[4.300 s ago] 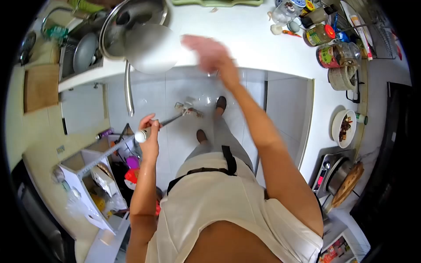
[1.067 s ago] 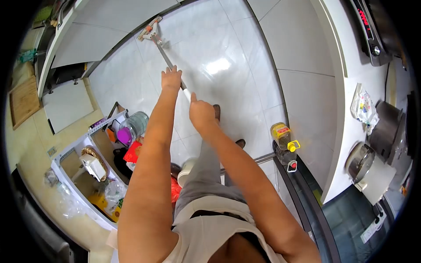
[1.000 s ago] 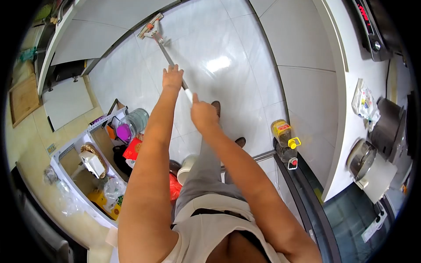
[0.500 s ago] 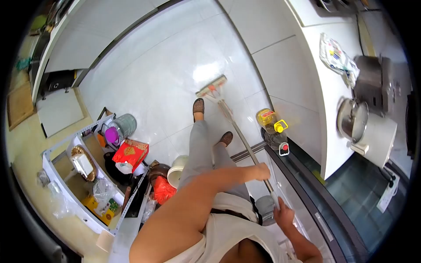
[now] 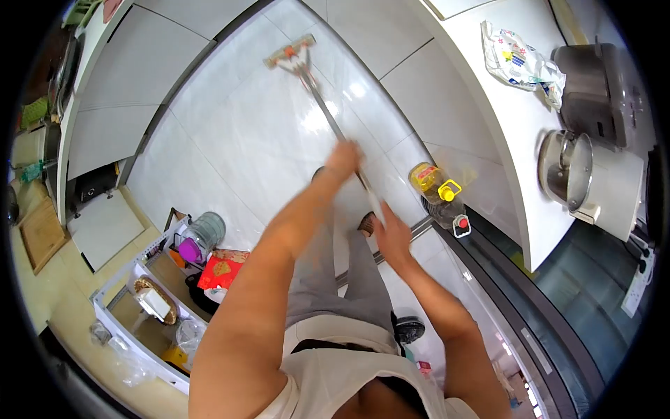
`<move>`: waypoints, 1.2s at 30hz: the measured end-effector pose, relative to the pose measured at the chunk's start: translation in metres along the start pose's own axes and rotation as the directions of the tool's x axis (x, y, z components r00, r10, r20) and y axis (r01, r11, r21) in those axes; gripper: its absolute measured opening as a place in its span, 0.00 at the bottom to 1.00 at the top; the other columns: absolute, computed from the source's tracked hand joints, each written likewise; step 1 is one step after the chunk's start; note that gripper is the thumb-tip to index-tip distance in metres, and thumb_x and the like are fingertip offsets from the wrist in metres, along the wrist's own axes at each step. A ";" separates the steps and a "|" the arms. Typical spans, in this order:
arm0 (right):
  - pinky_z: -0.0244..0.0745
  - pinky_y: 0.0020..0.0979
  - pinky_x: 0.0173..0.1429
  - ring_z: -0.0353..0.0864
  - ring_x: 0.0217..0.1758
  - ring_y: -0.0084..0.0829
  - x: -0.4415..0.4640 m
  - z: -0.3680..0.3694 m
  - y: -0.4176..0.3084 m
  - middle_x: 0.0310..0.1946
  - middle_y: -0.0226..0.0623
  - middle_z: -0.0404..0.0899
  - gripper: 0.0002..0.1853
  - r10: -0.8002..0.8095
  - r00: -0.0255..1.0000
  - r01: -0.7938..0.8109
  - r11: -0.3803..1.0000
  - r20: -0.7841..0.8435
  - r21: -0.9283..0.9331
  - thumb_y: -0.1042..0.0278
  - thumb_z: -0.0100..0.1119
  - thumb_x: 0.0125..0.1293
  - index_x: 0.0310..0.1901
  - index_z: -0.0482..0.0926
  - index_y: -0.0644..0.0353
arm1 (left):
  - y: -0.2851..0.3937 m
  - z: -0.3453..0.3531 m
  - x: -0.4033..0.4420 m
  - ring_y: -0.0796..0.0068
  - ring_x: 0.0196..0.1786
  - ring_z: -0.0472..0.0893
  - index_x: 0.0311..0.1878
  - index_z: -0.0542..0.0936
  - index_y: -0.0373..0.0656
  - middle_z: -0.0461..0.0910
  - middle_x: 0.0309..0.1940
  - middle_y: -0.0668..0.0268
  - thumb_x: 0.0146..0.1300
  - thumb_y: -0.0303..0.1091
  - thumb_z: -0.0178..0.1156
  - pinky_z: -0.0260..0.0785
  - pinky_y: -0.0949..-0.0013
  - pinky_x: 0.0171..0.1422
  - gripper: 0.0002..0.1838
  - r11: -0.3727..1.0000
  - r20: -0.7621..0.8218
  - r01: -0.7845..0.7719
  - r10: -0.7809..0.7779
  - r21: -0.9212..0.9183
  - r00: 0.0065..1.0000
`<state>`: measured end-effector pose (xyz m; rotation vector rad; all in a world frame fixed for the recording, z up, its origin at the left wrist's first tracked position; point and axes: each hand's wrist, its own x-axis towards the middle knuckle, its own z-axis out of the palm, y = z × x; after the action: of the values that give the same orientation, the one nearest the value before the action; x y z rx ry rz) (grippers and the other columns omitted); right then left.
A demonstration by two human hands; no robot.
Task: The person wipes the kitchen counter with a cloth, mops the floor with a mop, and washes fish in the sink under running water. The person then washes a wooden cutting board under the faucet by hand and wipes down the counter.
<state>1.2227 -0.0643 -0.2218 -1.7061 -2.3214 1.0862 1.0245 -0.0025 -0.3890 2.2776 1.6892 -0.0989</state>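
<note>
A sponge mop [image 5: 323, 106] reaches away from me, its wide head resting on the glossy white tiled floor [image 5: 237, 119] near the far corner. My left hand [image 5: 344, 159] is closed around the middle of the handle, slightly smeared by motion. Lower down, my right hand [image 5: 393, 236] wraps the pale upper end of the same handle. My legs are below the arms, and one brown shoe [image 5: 366, 223] shows beside the right hand. The other foot is mostly hidden behind my left forearm.
An oil bottle [image 5: 423, 177] and a darker bottle [image 5: 444, 209] stand by the right cabinet. At left are a big clear bottle [image 5: 209, 230] with purple cap, a red box [image 5: 225, 267] and a white shelf rack [image 5: 120, 297]. Pots line the right counter [image 5: 513, 115].
The mop head has slid forward and left, farther from my feet. Both hands have moved forward with the handle, and my view has shifted a little.
</note>
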 end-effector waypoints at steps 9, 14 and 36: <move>0.76 0.43 0.46 0.82 0.38 0.47 0.180 -0.007 -0.062 0.33 0.46 0.83 0.21 0.160 0.986 -0.162 0.986 -0.055 -0.048 0.62 0.60 0.60 0.57 0.78 0.39 | -0.074 -0.069 0.082 0.57 0.68 0.63 0.62 0.70 0.44 0.65 0.64 0.55 0.63 0.33 0.51 0.59 0.47 0.68 0.22 0.799 -0.029 0.582 -0.593 -0.152 0.805; 0.73 0.47 0.38 0.79 0.32 0.50 0.044 -0.043 0.070 0.29 0.48 0.81 0.26 0.164 0.986 -0.158 0.979 0.034 -0.126 0.61 0.59 0.61 0.62 0.71 0.37 | 0.070 -0.007 0.075 0.54 0.66 0.65 0.49 0.78 0.41 0.72 0.57 0.53 0.63 0.35 0.49 0.61 0.49 0.65 0.15 0.961 -0.075 0.249 -0.259 -0.121 0.963; 0.71 0.43 0.27 0.77 0.20 0.48 -0.168 -0.171 0.117 0.17 0.49 0.75 0.32 0.256 0.958 -0.236 0.960 0.133 -0.150 0.68 0.63 0.56 0.65 0.70 0.44 | 0.290 -0.033 0.029 0.61 0.37 0.82 0.25 0.83 0.49 0.82 0.26 0.62 0.46 0.39 0.62 0.72 0.57 0.46 0.06 0.814 0.088 -0.337 0.425 -0.472 0.901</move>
<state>1.4576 -0.1073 -0.1025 -2.0790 -2.3651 1.1598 1.3032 -0.0421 -0.3062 2.1172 0.9962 0.1448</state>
